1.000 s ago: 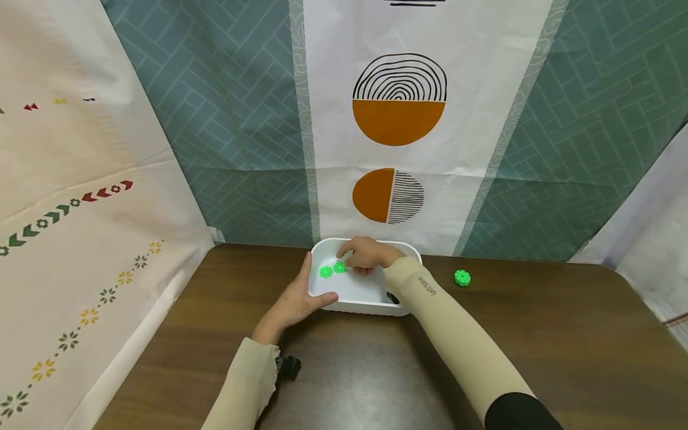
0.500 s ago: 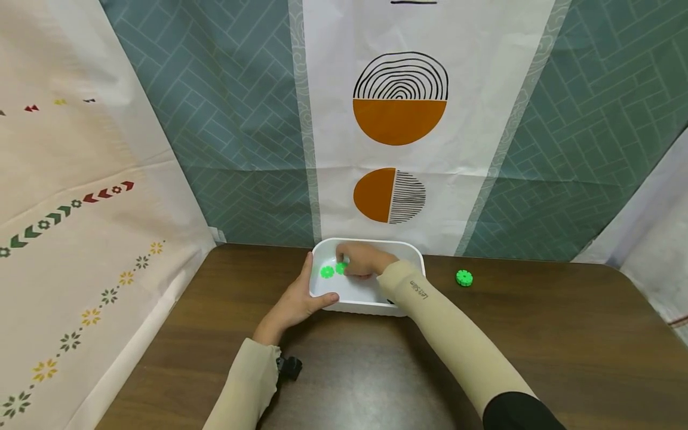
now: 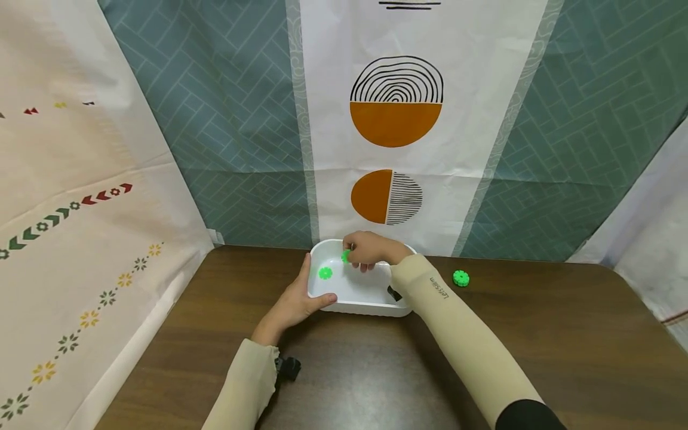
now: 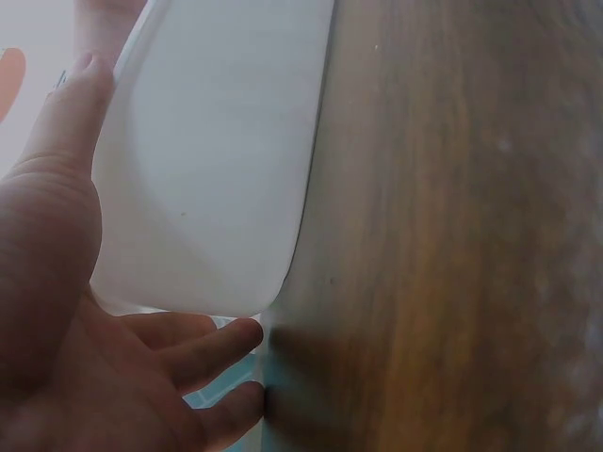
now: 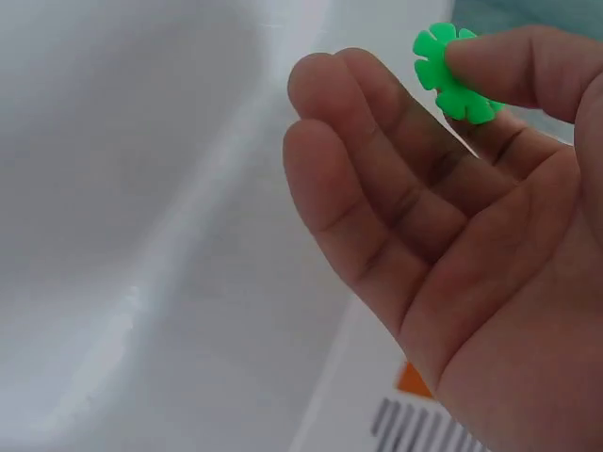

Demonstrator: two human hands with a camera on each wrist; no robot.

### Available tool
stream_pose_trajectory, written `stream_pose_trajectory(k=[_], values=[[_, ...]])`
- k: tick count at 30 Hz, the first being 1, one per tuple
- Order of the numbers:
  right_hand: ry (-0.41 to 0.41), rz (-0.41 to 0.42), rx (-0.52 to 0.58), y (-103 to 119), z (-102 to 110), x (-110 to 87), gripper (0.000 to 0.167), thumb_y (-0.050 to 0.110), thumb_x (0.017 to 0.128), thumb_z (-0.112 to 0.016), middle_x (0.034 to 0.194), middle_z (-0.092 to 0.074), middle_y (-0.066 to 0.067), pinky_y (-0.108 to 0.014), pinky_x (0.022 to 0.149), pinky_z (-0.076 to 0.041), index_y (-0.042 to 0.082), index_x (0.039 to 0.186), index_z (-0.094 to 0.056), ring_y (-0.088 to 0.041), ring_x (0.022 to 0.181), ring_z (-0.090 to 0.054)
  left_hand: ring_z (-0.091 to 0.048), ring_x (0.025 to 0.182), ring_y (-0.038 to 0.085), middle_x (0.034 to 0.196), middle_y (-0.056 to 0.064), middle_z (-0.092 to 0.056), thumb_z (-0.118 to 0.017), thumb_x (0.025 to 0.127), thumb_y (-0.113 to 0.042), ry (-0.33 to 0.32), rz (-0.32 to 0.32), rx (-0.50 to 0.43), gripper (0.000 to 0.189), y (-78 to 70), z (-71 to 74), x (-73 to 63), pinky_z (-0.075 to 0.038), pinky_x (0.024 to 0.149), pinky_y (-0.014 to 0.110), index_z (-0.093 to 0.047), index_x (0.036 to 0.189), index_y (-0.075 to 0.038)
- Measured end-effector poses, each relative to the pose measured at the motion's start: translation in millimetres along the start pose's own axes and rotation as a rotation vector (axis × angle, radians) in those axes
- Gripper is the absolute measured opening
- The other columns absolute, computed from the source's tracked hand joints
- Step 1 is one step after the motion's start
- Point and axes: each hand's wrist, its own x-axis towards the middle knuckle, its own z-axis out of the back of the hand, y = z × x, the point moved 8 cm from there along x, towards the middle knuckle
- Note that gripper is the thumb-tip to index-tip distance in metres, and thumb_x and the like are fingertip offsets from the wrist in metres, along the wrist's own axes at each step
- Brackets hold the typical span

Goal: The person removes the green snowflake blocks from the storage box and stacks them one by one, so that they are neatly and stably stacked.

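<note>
My right hand (image 3: 371,248) is over the back left part of a white plastic tray (image 3: 365,294). Between its thumb and index finger it pinches a green flower-shaped plastic disc (image 5: 438,73); the other fingers are loosely bent in the right wrist view. A second green disc (image 3: 325,273) lies on the tray floor toward the left end. My left hand (image 3: 294,300) holds the tray's left end, its thumb over the front rim and its fingers along the left side. In the left wrist view the thumb lies along the tray wall (image 4: 217,151).
A thick green flower-shaped piece, like stacked discs (image 3: 460,278), lies on the brown wooden table (image 3: 527,334) right of the tray. Hanging patterned cloth (image 3: 252,167) stands close behind the tray. Another light cloth (image 3: 107,269) borders the table's left side.
My right hand has picked up one of the two green discs from the tray floor and moved it slightly back and right. The left hand stays on the tray.
</note>
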Motion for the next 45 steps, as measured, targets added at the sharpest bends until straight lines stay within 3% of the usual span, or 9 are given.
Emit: stream_pose_trajectory(k=[7,14,20,27,34,40,45], values=[[-0.096,0.091,0.164,5,30,-30.8,0.002,0.004,0.094,-0.062,0.081,-0.068,-0.015,-0.035,0.064,-0.056,0.003,0.093,-0.061,-0.031,0.069,-0.067,-0.052,0.112,0.030,0.157,0.016,-0.034,-0.081,0.084,-0.046,-0.009,0.005,0.000,0.121,1.8,-1.2,1.4,-0.042,0.098,0.050,0.006,0.163,-0.016],[-0.216,0.135,0.213,-2,48,-58.9,0.016,0.005,0.099,-0.059,0.082,-0.065,-0.017,-0.036,0.064,-0.056,0.000,0.113,-0.067,-0.027,0.064,-0.064,-0.051,0.117,0.033,0.158,0.017,-0.032,-0.082,0.084,-0.043,-0.015,-0.003,0.006,0.121,1.0,-0.2,0.2,-0.040,0.100,0.053,0.006,0.163,-0.017],[-0.287,0.155,0.231,-15,52,-75.7,0.020,0.005,0.101,-0.057,0.081,-0.064,-0.015,-0.037,0.063,-0.056,-0.001,0.118,-0.067,-0.026,0.062,-0.062,-0.050,0.116,0.033,0.156,0.017,-0.033,-0.081,0.084,-0.046,-0.009,-0.012,0.012,0.122,1.0,-0.1,-0.9,-0.040,0.100,0.052,0.007,0.163,-0.018],[-0.329,0.134,0.271,-36,49,-93.8,0.025,0.004,0.100,-0.059,0.083,-0.063,-0.023,-0.035,0.062,-0.054,-0.005,0.123,-0.063,-0.027,0.063,-0.061,-0.048,0.122,0.035,0.161,0.017,-0.026,-0.081,0.082,-0.051,-0.010,-0.015,0.015,0.125,0.9,0.5,-0.7,-0.036,0.104,0.055,0.008,0.163,-0.017],[-0.431,0.119,0.349,-59,53,-124.4,0.031,0.002,0.100,-0.059,0.081,-0.061,-0.021,-0.036,0.061,-0.054,-0.008,0.130,-0.058,-0.028,0.063,-0.061,-0.048,0.121,0.033,0.160,0.016,-0.028,-0.081,0.083,-0.051,0.000,-0.012,0.018,0.124,0.7,-2.4,-0.6,-0.037,0.103,0.054,0.008,0.163,-0.018],[-0.508,0.097,0.397,-92,55,-154.6,0.030,0.002,0.100,-0.061,0.076,-0.059,-0.016,-0.034,0.058,-0.053,-0.006,0.129,-0.061,-0.024,0.061,-0.060,-0.049,0.120,0.033,0.161,0.016,-0.027,-0.080,0.083,-0.051,0.011,-0.018,0.021,0.124,-0.2,-3.9,0.1,-0.039,0.102,0.054,0.009,0.163,-0.018],[-0.533,0.038,0.456,-123,60,-174.5,0.037,0.005,0.101,-0.061,0.084,-0.059,-0.024,-0.042,0.061,-0.055,-0.005,0.136,-0.056,-0.024,0.064,-0.061,-0.050,0.120,0.033,0.161,0.015,-0.026,-0.079,0.084,-0.050,0.000,-0.030,0.024,0.123,1.9,-1.7,1.3,-0.040,0.100,0.052,0.009,0.163,-0.018]])
